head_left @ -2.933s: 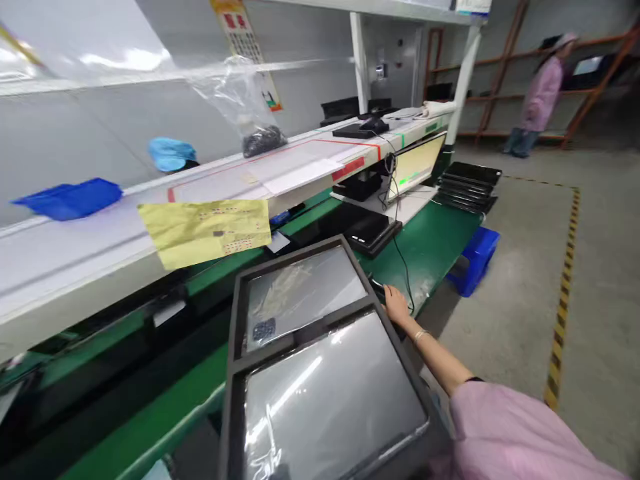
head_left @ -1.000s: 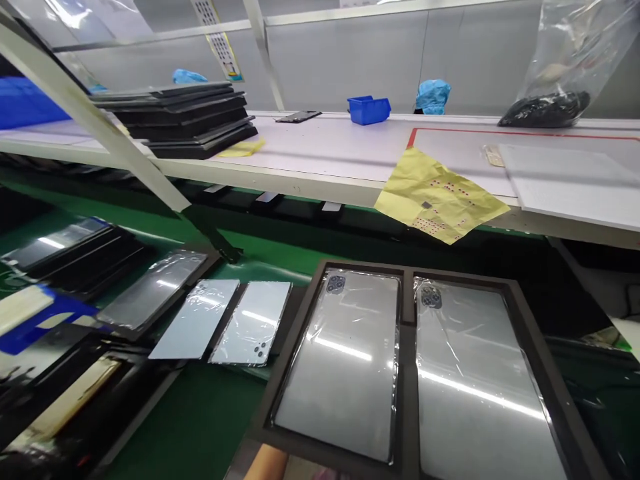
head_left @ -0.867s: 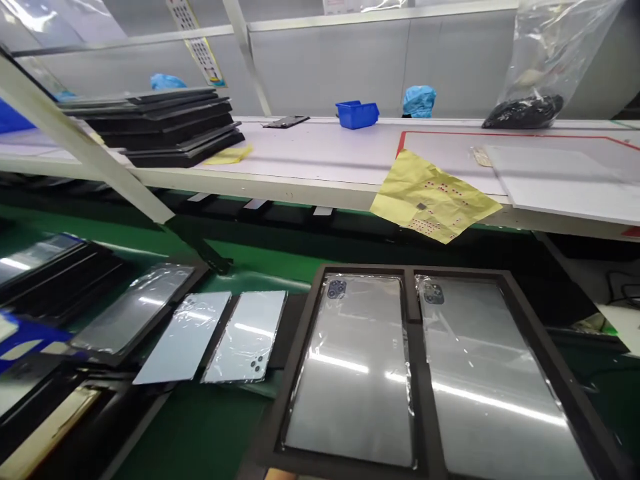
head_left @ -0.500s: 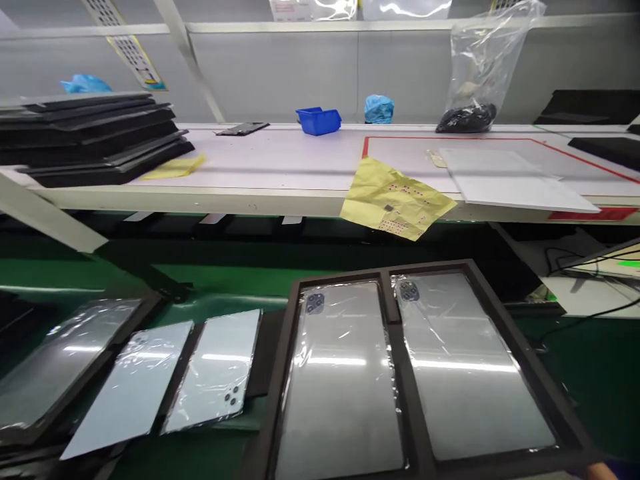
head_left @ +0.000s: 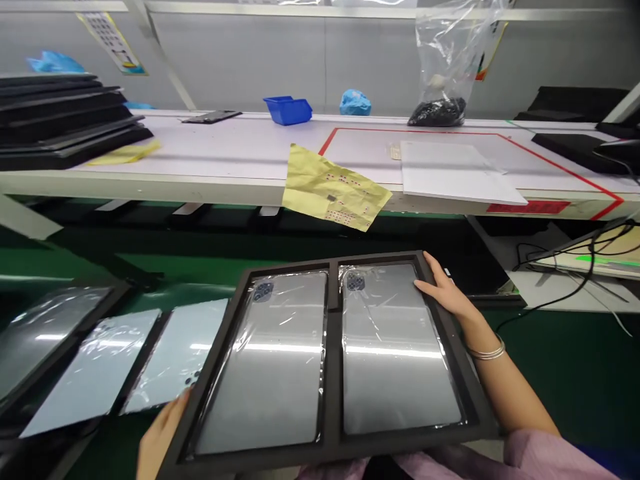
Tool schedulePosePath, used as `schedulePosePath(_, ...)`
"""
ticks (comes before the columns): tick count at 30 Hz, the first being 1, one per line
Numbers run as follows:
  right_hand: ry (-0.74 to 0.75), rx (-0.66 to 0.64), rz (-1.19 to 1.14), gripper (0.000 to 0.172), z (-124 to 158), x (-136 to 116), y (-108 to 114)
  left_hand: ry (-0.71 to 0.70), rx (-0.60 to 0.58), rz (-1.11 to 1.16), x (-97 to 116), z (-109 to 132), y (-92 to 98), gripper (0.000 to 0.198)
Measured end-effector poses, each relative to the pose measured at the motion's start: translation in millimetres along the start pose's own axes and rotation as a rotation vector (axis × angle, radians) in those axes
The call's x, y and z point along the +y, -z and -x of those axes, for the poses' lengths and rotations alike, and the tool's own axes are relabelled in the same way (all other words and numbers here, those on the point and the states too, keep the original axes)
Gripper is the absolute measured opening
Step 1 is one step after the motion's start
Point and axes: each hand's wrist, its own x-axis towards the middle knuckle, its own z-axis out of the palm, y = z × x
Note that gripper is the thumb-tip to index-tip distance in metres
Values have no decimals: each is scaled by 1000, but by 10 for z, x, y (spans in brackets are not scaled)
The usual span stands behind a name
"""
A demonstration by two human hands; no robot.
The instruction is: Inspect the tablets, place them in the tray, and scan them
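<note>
A black foam tray (head_left: 334, 373) with two compartments is held up in front of me. In each compartment lies a grey tablet-like panel with a camera cluster, wrapped in clear film: the left panel (head_left: 273, 380) and the right panel (head_left: 397, 373). My right hand (head_left: 443, 287) grips the tray's far right corner, thumb over the rim and a bracelet at the wrist. At the near left edge is my left hand (head_left: 163, 430), its fingertips hidden by the tray. Beside it, at the left, lie two pale blue panels (head_left: 100, 363), also film-wrapped.
Behind stands a white shelf (head_left: 240, 150) with a blue bin (head_left: 289, 111), a stack of black trays (head_left: 55, 123), a clear bag (head_left: 443, 73) and white sheets (head_left: 455, 170). Yellow paper (head_left: 335, 190) hangs over its edge. Black cables (head_left: 593, 260) trail at the right.
The view has shifted to the right, and the tray appears further left and slightly smaller. Both my hands have come into sight on its sides; earlier just a bit of one showed.
</note>
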Motion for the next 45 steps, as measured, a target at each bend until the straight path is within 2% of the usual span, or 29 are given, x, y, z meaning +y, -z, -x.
schedulePosePath(2, 14, -3, 27, 84, -62, 9, -24, 177, 150, -96, 76, 199, 129, 41)
schedulePosePath(3, 9, -1, 35, 82, -59, 16, -27, 238, 220, -68, 178, 265, 178, 40)
schedulePosePath(4, 4, 11, 60, 79, -35, 14, -27, 249, 252, 5, 325, 303, 211, 38)
schedulePosePath(5, 14, 34, 110, 76, 9, -1, -26, 203, 226, 96, 508, 310, 222, 35)
schedulePosePath(6, 46, 62, 182, 73, 74, -32, -28, 102, 139, 177, 715, 290, 213, 39)
schedulePosePath(8, 168, 101, 360, 65, 261, -126, -43, -158, -131, 251, 1145, 189, 137, 44)
schedulePosePath(11, 342, 49, 553, 55, 621, -256, -84, -373, -394, 139, 1667, -18, -63, 44)
schedulePosePath(14, 386, 7, 625, 49, 906, -271, -114, -364, -467, -49, 1979, -148, -253, 43)
schedulePosePath(17, 385, 58, 594, 41, 994, -215, -135, -293, -490, -95, 2170, -161, -349, 46)
schedulePosePath(20, 412, 111, 575, 38, 948, -184, -148, -198, -621, 55, 2274, -141, -362, 44)
schedulePosePath(22, 440, 118, 578, 35, 914, -190, -150, -148, -654, 196, 2281, -157, -344, 43)
schedulePosePath(29, 460, 158, 540, 35, 942, -250, -124, 53, -651, 559, 2172, -164, -184, 50)
schedulePosePath(31, 463, 154, 545, 36, 937, -251, -115, 119, -632, 631, 2218, -120, -164, 43)
schedulePosePath(33, 459, 151, 543, 37, 924, -246, -110, 250, -588, 732, 2291, -94, -170, 30)
schedulePosePath(36, 466, 162, 545, 35, 902, -243, -109, 402, -569, 1024, 2421, -86, -205, 16)
schedulePosePath(38, 462, 181, 535, 33, 895, -247, -109, 381, -644, 1190, 2506, -75, -222, 12)
schedulePosePath(40, 451, 234, 511, 35, 906, -261, -99, 304, -713, 1236, 2563, -41, -210, 11)
schedulePosePath(42, 418, 315, 421, 43, 952, -292, -70, 251, -709, 1253, 2566, 22, -151, 11)
schedulePosePath(44, 326, 358, 195, 53, 1044, -352, -23, 202, -667, 1352, 2505, 122, -41, 12)
schedulePosePath(45, 253, 340, 43, 56, 1105, -394, 2, 177, -645, 1421, 2455, 187, 26, 15)
